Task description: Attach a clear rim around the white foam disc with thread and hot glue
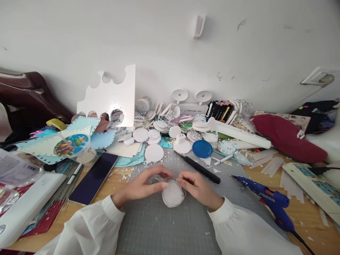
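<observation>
Nearest, a gray cutting mat [170,230] covers the middle of the wooden table. Over it, between the two hands, is a white disc [172,194], its flat face turned up toward the head camera. Its outline is roundish, so I cannot make out a long axis; a thin strand [183,195] curves along its right edge. The left hand [145,184] holds the disc at the upper left, thumb and forefinger bent into an arch with their tips close together. The right hand [198,187] has its fingertips drawn narrow on the upper right edge (whether the strand is caught there too, I cannot tell).

To the right lies a blue glue gun [265,194], nozzle toward the left and away from the person. To the left is a dark phone [93,179], slanting away to the right. Just beyond the hands, a black tool [202,170] lies diagonally, its thin end pointing away and left. Past it sit a blue round piece [202,149] and a crowded heap of pale discs [154,153]. Farther back, a cut-out white board [111,92] stands near the wall [159,35].
</observation>
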A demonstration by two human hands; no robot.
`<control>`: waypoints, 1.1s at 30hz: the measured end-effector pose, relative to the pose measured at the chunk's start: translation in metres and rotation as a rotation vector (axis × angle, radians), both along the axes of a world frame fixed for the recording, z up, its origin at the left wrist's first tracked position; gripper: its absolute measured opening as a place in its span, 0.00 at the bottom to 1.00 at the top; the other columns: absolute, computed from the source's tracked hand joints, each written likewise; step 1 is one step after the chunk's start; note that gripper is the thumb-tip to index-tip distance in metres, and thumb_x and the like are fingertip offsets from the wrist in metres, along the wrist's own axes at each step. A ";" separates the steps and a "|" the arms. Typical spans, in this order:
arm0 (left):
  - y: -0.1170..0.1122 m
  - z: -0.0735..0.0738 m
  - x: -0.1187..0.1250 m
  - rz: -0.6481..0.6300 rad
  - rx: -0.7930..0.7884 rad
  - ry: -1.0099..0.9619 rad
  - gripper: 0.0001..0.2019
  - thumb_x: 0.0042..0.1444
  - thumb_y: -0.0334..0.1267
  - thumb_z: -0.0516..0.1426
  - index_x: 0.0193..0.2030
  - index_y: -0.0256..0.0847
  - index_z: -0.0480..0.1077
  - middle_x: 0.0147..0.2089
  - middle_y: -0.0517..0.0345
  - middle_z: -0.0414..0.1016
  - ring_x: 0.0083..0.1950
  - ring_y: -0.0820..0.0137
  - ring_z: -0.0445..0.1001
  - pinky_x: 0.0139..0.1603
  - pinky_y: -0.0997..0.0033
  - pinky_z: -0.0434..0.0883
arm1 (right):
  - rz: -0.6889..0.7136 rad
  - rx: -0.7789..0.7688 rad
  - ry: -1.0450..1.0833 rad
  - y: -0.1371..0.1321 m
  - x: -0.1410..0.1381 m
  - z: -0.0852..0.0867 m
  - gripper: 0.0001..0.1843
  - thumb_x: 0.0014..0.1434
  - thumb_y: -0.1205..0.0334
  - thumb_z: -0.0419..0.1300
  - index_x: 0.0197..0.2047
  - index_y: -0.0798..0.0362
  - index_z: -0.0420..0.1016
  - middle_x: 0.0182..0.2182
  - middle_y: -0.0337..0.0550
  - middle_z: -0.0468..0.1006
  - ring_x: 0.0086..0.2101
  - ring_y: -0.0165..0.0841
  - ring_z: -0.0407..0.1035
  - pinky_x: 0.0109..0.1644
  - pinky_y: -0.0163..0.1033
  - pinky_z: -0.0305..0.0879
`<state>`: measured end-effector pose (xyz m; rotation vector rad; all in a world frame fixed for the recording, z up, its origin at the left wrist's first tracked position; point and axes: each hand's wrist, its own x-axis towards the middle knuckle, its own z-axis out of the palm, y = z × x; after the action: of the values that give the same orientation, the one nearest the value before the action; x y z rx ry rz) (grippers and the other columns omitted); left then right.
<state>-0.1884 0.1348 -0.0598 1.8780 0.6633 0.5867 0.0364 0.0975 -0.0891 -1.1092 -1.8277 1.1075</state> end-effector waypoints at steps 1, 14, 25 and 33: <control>0.002 -0.001 0.003 0.038 -0.020 0.010 0.18 0.61 0.51 0.56 0.46 0.38 0.74 0.44 0.50 0.75 0.46 0.64 0.72 0.49 0.64 0.68 | -0.005 0.007 -0.007 0.000 0.000 -0.002 0.20 0.66 0.51 0.52 0.25 0.52 0.61 0.21 0.32 0.58 0.24 0.27 0.53 0.27 0.33 0.50; 0.002 -0.017 0.007 0.071 -0.266 -0.016 0.20 0.60 0.53 0.55 0.32 0.34 0.71 0.22 0.64 0.63 0.24 0.77 0.60 0.24 0.78 0.59 | -0.101 0.263 -0.153 -0.008 -0.003 -0.016 0.16 0.66 0.59 0.53 0.26 0.51 0.61 0.21 0.33 0.62 0.22 0.26 0.56 0.26 0.33 0.51; -0.001 -0.025 0.010 0.117 -0.027 0.121 0.21 0.63 0.45 0.53 0.20 0.37 0.60 0.20 0.66 0.54 0.25 0.77 0.53 0.26 0.74 0.51 | -0.311 0.578 -0.332 -0.009 -0.003 -0.021 0.22 0.65 0.65 0.55 0.21 0.51 0.52 0.17 0.31 0.55 0.20 0.26 0.50 0.26 0.37 0.45; -0.010 -0.033 0.017 0.186 0.054 0.156 0.22 0.64 0.43 0.49 0.20 0.41 0.48 0.21 0.67 0.45 0.24 0.76 0.46 0.24 0.72 0.45 | -0.414 0.743 -0.445 -0.013 -0.010 -0.022 0.22 0.64 0.67 0.56 0.20 0.51 0.55 0.16 0.32 0.59 0.19 0.27 0.52 0.27 0.39 0.45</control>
<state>-0.1712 0.1252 -0.0926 1.9393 0.9400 0.5844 0.0269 0.0850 -0.1107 -1.2265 -1.9502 -0.0909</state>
